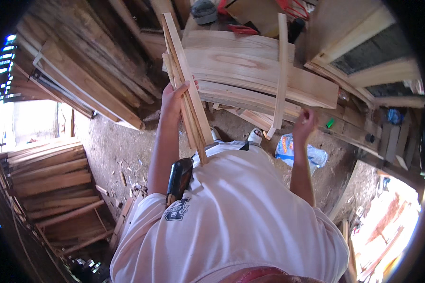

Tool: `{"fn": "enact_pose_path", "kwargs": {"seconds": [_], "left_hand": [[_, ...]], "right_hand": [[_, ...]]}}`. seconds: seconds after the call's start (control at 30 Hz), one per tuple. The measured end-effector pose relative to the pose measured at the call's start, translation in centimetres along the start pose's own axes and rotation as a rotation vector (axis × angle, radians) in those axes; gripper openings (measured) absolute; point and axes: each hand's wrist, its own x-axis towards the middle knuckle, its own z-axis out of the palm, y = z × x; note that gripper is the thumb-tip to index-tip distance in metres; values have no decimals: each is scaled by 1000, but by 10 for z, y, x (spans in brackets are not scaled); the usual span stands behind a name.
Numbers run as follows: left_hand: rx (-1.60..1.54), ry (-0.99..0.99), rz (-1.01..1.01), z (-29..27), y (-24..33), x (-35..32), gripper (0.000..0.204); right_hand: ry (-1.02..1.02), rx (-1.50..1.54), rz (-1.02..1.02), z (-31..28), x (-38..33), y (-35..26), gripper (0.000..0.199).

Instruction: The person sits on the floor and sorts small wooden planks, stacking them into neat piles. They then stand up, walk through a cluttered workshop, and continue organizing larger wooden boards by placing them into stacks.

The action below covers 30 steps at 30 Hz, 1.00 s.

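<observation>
My left hand [174,96] is wrapped round a small bundle of long, narrow wooden strips [188,63]. They slant from beside the bench down toward my shirt. My right hand [305,123] hovers off the bench's front edge with its fingers curled together; whether anything small is in them cannot be seen. Left of that hand, and apart from it, a single wooden strip [281,78] lies across the boards, its near end jutting past the edge. Wide, pale planks [250,61] are stacked beneath the strips.
A grey cap [204,12] and red-handled tools [243,29] sit behind the planks. Tall boards [80,61] lean at the left, above a stack of lumber [49,172]. A plastic bag [300,153] lies on the dirt floor. Wooden frames [363,52] stand at the right.
</observation>
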Motion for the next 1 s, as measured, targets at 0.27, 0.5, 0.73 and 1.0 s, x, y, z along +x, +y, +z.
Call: {"fn": "enact_pose_path", "kwargs": {"seconds": [0.27,0.5,0.73,1.0], "left_hand": [[54,-325,-31,66,-17,33,35],[54,-423,-37,103,-14,30,32],[3,-392,9,113,-20,28,35],[-52,-221,-33,85,-25,30,37]], "right_hand": [[-874,852,273,21,1,-207,27],[-816,928,435,24,10,-191,17],[-736,866,372,24,23,-144,19],[-536,852,545,-3,60,-17,25]]}}
